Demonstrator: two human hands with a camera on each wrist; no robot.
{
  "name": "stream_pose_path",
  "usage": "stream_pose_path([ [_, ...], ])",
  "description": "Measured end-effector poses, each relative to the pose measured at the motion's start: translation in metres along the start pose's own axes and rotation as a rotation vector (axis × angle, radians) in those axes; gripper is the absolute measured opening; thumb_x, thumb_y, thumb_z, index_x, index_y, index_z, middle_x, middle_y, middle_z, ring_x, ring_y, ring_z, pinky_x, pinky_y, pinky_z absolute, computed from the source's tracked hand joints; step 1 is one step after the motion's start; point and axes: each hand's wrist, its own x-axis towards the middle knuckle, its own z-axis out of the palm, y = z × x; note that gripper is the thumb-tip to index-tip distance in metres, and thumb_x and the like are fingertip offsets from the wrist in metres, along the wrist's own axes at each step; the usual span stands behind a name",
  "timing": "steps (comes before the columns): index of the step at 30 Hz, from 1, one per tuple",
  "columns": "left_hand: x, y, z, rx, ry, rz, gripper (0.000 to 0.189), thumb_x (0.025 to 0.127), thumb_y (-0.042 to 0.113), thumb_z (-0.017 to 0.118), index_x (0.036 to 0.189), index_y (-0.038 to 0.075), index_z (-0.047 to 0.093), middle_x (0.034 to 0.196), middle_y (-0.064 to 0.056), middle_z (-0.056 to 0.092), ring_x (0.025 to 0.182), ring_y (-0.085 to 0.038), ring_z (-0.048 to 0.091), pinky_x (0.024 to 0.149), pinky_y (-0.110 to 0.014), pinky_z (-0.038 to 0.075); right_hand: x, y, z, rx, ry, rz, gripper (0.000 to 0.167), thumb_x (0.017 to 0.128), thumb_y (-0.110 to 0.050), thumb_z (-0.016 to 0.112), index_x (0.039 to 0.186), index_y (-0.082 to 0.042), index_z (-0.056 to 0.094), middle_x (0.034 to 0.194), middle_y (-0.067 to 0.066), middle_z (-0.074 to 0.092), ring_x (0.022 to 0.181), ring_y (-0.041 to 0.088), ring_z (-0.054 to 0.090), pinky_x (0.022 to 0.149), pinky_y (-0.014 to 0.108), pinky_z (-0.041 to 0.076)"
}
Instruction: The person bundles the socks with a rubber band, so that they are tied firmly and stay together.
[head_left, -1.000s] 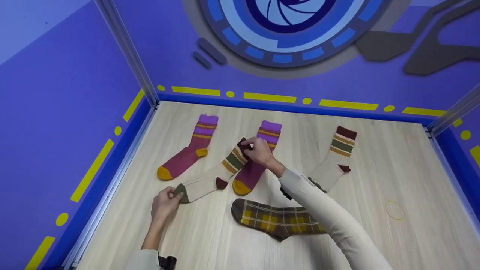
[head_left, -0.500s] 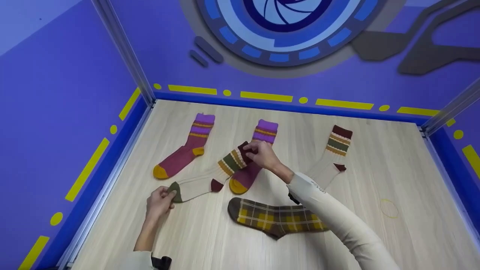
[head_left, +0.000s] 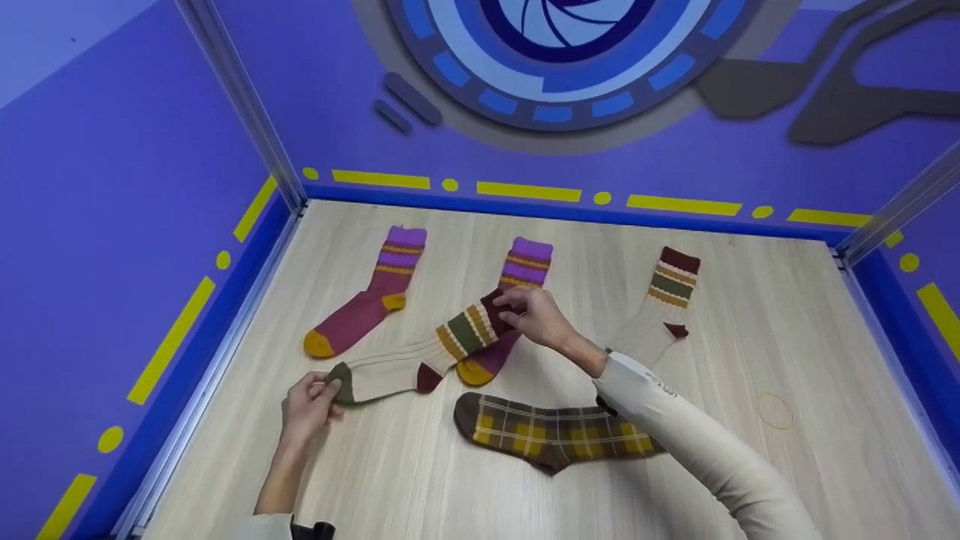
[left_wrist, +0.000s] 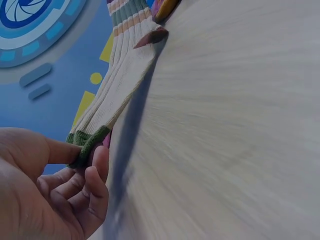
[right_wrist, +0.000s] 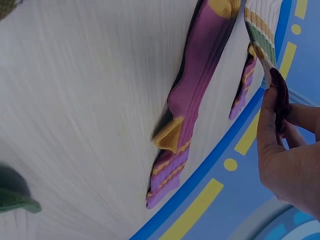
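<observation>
A cream sock (head_left: 390,367) with a green toe, a maroon heel and a striped leg is stretched between both hands, raised off the table in the left wrist view. My left hand (head_left: 306,409) pinches its green toe (left_wrist: 90,145) between thumb and fingers. At the other end my right hand (head_left: 541,319) pinches the maroon cuff (right_wrist: 280,92). Beneath this sock lies a plum sock (head_left: 525,262) with a purple striped cuff, partly covered by it and by the right hand. Its look-alike, another plum sock (head_left: 367,300), lies flat to the left.
A second cream striped sock (head_left: 671,289) lies at the right, its toe hidden behind the right sleeve (head_left: 697,427). Nearer the front is a brown and yellow plaid sock (head_left: 540,431). A thin yellow rubber band (head_left: 775,411) lies on the wooden table (head_left: 847,465). Blue walls (head_left: 150,225) enclose it.
The held cream sock has been drawn out straighter: my left hand has shifted left and slightly down, my right hand slightly right and down. The other socks stay in place; the head view shifts a little.
</observation>
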Motion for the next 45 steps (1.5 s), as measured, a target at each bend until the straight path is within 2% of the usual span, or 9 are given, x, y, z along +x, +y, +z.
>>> stream_pose_path([
  [7, -0.004, 0.010, 0.001, -0.059, 0.004, 0.003, 0.026, 0.103, 0.010, 0.058, 0.124, -0.005, 0.059, 0.070, 0.002, 0.064, 0.056, -0.008, 0.061, 0.051, -0.020, 0.047, -0.009, 0.004, -0.010, 0.013, 0.023, -0.013, 0.020, 0.094, 0.003, 0.067, 0.112, 0.004, 0.074, 0.116, 0.022, 0.072, 0.102, 0.035, 0.072, 0.086, 0.047, 0.059],
  [15, -0.008, 0.023, 0.006, -0.128, 0.064, 0.077, 0.024, 0.104, 0.015, 0.058, 0.122, -0.001, 0.060, 0.073, 0.003, 0.062, 0.058, -0.006, 0.058, 0.055, -0.021, 0.051, -0.026, 0.009, -0.021, 0.096, 0.077, -0.010, 0.021, 0.093, 0.008, 0.064, 0.112, 0.005, 0.073, 0.117, 0.023, 0.071, 0.104, 0.037, 0.072, 0.085, 0.045, 0.060],
  [21, -0.012, 0.034, 0.013, -0.144, 0.038, 0.101, 0.025, 0.104, 0.014, 0.059, 0.123, -0.002, 0.060, 0.073, 0.002, 0.063, 0.057, -0.006, 0.058, 0.054, -0.020, 0.048, -0.042, 0.014, -0.035, 0.117, 0.068, 0.004, 0.022, 0.093, 0.008, 0.064, 0.114, 0.004, 0.073, 0.117, 0.024, 0.070, 0.104, 0.038, 0.072, 0.084, 0.043, 0.061],
  [27, -0.014, 0.042, 0.021, -0.145, -0.012, 0.084, 0.025, 0.104, 0.015, 0.059, 0.125, 0.001, 0.059, 0.075, 0.003, 0.063, 0.060, -0.007, 0.057, 0.056, -0.021, 0.049, -0.057, 0.015, -0.053, 0.128, 0.037, 0.039, 0.024, 0.094, 0.007, 0.063, 0.116, 0.005, 0.072, 0.121, 0.024, 0.069, 0.112, 0.039, 0.067, 0.091, 0.046, 0.058],
  [34, -0.020, 0.052, 0.032, -0.196, -0.032, 0.109, 0.024, 0.103, 0.013, 0.060, 0.123, -0.001, 0.060, 0.074, 0.002, 0.063, 0.060, -0.008, 0.056, 0.055, -0.021, 0.048, -0.073, 0.016, -0.074, 0.158, 0.012, 0.100, 0.025, 0.095, 0.007, 0.062, 0.118, 0.005, 0.071, 0.124, 0.025, 0.068, 0.112, 0.039, 0.068, 0.087, 0.025, 0.056],
  [40, -0.025, 0.057, 0.038, -0.218, -0.047, 0.115, 0.023, 0.102, 0.013, 0.061, 0.120, -0.002, 0.061, 0.074, 0.002, 0.062, 0.060, -0.009, 0.056, 0.054, -0.020, 0.047, -0.084, 0.018, -0.086, 0.131, -0.005, 0.091, 0.025, 0.095, 0.006, 0.062, 0.119, 0.006, 0.070, 0.123, 0.026, 0.068, 0.113, 0.041, 0.068, 0.088, 0.022, 0.056],
  [45, -0.029, 0.056, 0.042, -0.208, -0.088, 0.122, 0.022, 0.102, 0.012, 0.061, 0.119, -0.002, 0.062, 0.075, 0.001, 0.063, 0.060, -0.009, 0.055, 0.053, -0.021, 0.046, -0.098, 0.021, -0.095, 0.111, -0.046, 0.117, 0.026, 0.095, 0.002, 0.064, 0.120, 0.002, 0.071, 0.125, 0.023, 0.069, 0.114, 0.040, 0.068, 0.084, 0.016, 0.053],
])
